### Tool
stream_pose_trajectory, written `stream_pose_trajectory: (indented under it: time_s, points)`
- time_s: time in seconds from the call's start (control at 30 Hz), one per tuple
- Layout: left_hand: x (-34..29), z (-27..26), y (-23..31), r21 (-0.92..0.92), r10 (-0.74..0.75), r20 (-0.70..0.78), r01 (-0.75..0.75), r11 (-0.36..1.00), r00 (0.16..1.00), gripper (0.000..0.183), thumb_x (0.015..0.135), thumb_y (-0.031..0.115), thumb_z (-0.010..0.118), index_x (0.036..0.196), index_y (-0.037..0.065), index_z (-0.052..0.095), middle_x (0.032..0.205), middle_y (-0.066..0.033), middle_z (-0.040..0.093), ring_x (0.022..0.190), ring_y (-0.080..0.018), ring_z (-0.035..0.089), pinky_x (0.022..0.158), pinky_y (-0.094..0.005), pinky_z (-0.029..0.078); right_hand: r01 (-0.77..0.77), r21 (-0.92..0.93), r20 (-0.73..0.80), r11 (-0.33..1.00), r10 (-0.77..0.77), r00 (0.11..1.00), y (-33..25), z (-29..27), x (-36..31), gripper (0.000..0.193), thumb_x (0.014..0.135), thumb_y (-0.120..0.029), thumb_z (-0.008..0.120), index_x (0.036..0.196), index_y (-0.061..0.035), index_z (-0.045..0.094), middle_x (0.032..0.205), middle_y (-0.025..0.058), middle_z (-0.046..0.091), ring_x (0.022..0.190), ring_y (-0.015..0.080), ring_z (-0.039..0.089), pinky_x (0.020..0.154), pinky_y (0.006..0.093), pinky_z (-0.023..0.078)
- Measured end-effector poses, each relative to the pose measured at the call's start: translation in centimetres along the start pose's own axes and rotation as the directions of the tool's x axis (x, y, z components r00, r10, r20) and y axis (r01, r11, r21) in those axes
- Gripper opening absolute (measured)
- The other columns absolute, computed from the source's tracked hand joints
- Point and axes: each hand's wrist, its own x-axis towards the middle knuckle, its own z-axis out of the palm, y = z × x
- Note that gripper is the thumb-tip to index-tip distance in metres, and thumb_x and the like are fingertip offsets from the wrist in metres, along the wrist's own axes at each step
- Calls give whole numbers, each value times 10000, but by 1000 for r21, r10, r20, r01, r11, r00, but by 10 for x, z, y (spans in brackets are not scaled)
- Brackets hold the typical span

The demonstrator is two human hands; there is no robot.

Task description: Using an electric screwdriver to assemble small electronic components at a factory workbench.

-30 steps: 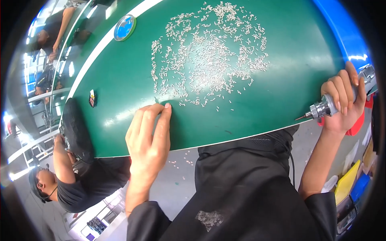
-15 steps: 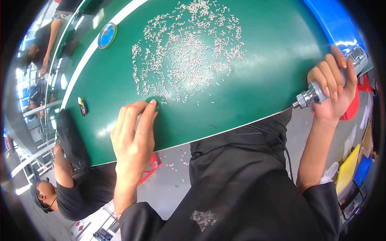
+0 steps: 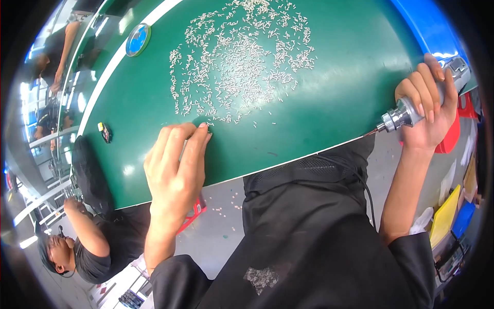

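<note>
A green table [image 3: 329, 98] carries a wide scatter of small white pins [image 3: 242, 56]. My left hand [image 3: 175, 165] lies flat on the table's near edge, fingers together, with its fingertips at the lower rim of the scatter. My right hand [image 3: 427, 110] grips a grey power screwdriver [image 3: 406, 113] with a metal collar, held beyond the table's right edge, its tip pointing left toward the table.
A round blue disc [image 3: 137, 39] lies at the table's far left and a small black and yellow object [image 3: 105, 132] sits near the left edge. Another person [image 3: 77, 247] sits at lower left. Red [image 3: 453, 134], yellow [image 3: 445, 216] and blue bins stand at right.
My left hand has stayed at the scatter's lower rim. My right hand has raised the screwdriver slightly along the table's right edge. The view has shifted a little.
</note>
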Motion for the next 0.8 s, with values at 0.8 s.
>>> stream_pose_trajectory:
  time_s: [0.8]
  points:
    - [19,24,53,-670,-230,-175,55,740,957,137,813,-128,620,915,-60,560,763,-150,630,644,-256,621,598,-313,506,13,9,-16,1000,-13,1000,4,19,4,147,965,-133,479,843,-67,429,503,-24,353,406,75,372,504,234,353]
